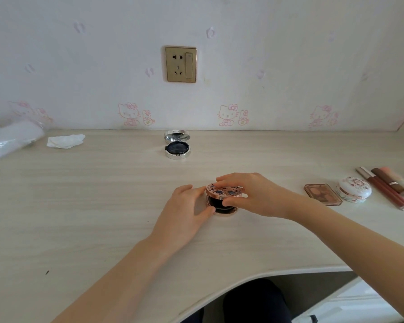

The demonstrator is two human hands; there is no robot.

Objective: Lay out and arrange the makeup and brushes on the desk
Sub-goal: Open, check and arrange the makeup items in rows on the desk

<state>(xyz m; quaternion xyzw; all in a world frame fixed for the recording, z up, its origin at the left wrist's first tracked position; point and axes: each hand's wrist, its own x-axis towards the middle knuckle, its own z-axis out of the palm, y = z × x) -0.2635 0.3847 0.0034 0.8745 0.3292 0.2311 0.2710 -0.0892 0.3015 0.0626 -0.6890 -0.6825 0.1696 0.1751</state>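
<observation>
A round rose-gold compact [222, 198] with a flowered lid sits mid-desk, its lid partly raised over a dark inside. My right hand [247, 194] grips the lid from above and the right. My left hand [187, 206] holds the base from the left, thumb against its rim. Farther back a silver compact [177, 146] stands open, mirror up. At the right lie a brown eyeshadow palette [322, 194], a white flowered round case [353, 189] and several lip gloss tubes [385, 186].
The pale wood desk [79, 206] has a curved front edge at the lower right. A crumpled tissue [64, 141] and a clear plastic-wrapped roll [9, 138] lie at the back left. A wall socket [180, 64] sits above the desk.
</observation>
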